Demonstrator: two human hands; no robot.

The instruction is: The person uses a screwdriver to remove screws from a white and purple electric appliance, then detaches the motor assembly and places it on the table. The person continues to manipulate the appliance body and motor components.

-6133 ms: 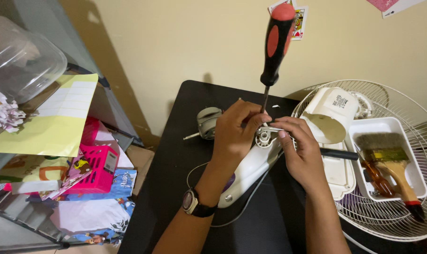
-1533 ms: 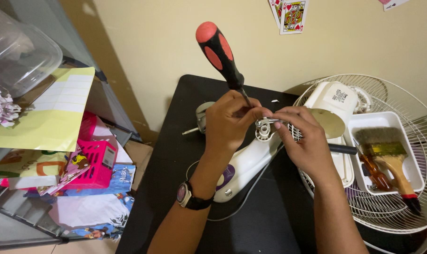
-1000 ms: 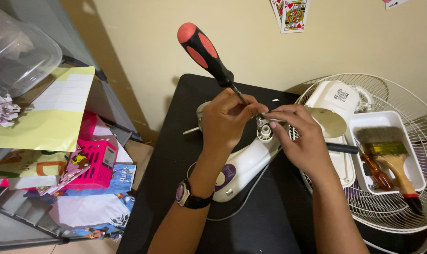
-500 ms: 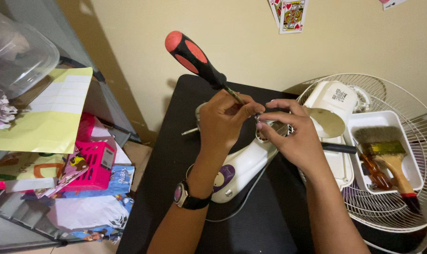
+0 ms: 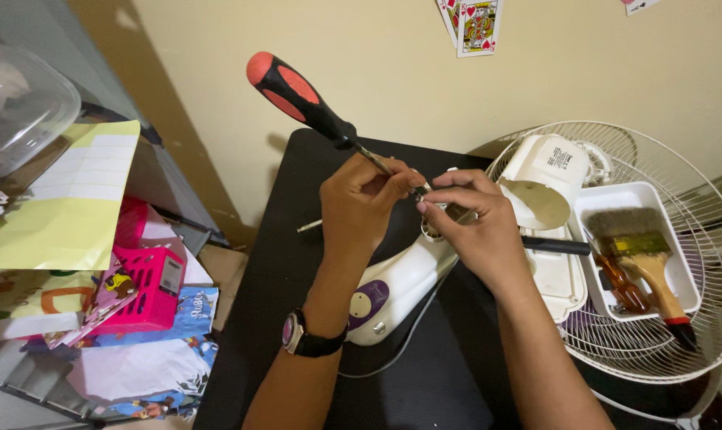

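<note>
- Black table (image 5: 297, 239) stands against a cream wall, and the two hands meet over its middle.
- Fingers of the left hand (image 5: 359, 201) are curled and pressed together around the metal shaft of a screwdriver (image 5: 301, 94); its red and black handle points up and to the left, well above the hand.
- Fingers of the right hand (image 5: 472, 227) are bent, with the fingertips pinched close to the screwdriver's tip; what they pinch is too small to make out.
- Under both hands lies a white fan base (image 5: 397, 287), long and rounded, with a purple panel and a round pale knob near its lower end. It lies on the table, tilted from lower left to upper right.
- Upper end of the base, where the tip works, is hidden by the fingers.
- To the right lies a wire fan guard (image 5: 695, 207), cut off by the picture's edge; in it are a white tray (image 5: 687, 279) with a paintbrush (image 5: 643, 255) and a white motor cover (image 5: 548, 179).
- Left wrist wears a black watch (image 5: 301, 338).
</note>
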